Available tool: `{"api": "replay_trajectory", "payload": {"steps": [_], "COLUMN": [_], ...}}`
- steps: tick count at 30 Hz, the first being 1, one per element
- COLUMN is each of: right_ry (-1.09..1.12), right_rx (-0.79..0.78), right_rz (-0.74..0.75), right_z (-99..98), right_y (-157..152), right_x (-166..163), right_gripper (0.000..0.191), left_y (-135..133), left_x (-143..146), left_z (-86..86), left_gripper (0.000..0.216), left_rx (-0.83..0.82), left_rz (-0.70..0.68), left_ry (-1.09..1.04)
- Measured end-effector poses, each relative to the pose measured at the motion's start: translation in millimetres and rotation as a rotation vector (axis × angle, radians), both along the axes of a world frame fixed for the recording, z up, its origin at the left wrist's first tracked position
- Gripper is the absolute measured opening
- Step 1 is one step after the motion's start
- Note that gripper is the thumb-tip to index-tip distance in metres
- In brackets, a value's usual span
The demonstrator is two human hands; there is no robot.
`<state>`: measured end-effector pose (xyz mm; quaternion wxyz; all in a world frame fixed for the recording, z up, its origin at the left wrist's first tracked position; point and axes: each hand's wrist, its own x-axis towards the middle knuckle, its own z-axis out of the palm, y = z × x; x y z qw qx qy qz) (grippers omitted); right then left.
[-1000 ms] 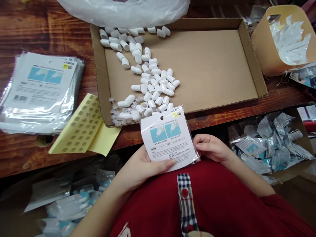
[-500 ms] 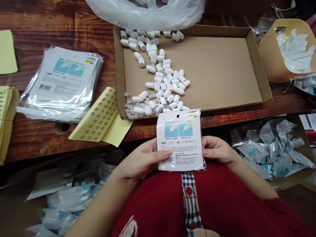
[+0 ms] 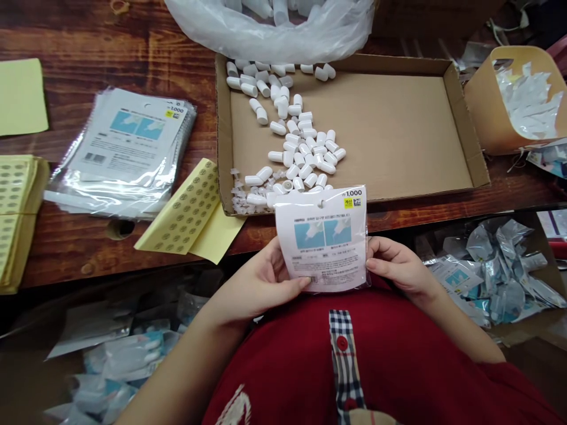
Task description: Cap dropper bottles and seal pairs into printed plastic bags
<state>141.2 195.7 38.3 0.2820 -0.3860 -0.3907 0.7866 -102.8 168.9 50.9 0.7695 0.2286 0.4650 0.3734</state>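
A clear plastic packet with a printed white card (image 3: 325,245) is held up in front of my red shirt. Its card carries two blue pictures, a price of 1,000 and a barcode. My left hand (image 3: 270,280) grips the packet's lower left side, thumb on the front, other fingers partly behind it. My right hand (image 3: 396,265) pinches the right edge between thumb and fingers. Beyond the packet lies a shallow cardboard tray (image 3: 411,130) with many white caps (image 3: 305,156) and small translucent plugs (image 3: 243,198) at its left.
Left on the wooden table lie a stack of card packets (image 3: 128,147) and yellow sticker sheets (image 3: 186,209). A plastic bag (image 3: 274,38) stands behind the tray, an orange bin (image 3: 491,106) to its right. Filled packets lie in boxes below, at right (image 3: 500,271) and left (image 3: 124,354).
The packet is tilted more and its top edge has risen slightly. My left thumb has shifted a little lower on it. The view has shifted slightly, so the table things appear further right.
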Motion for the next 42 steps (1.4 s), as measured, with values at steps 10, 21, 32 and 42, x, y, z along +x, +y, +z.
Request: {"api": "replay_trajectory", "payload": {"steps": [10, 21, 32, 42], "right_ry": [-0.277, -0.453, -0.512, -0.727], "right_rx": [0.591, 1.027, 1.392, 1.734], "right_rz": [-0.003, -0.285, -0.369, -0.464], "right_z": [5.4, 8.8, 8.2, 11.7], "right_y": [-1.9, 0.2, -0.4, -3.3], "right_x": [6.2, 0.4, 1.7, 7.5], "right_gripper": [0.005, 0.03, 0.035, 0.016], "left_y": [-2.6, 9.1, 6.3, 1.8], "left_x": [6.1, 12.6, 12.5, 13.5], "left_z": [11.2, 19.9, 22.0, 18.8], "left_gripper": [0.025, 0.045, 0.049, 0.037], "left_rx": [0.203, 0.556, 0.772, 0.756], "left_rz": [-0.047, -0.005, 0.006, 0.014], "left_ry": [0.189, 0.223, 0.145, 0.142]}}
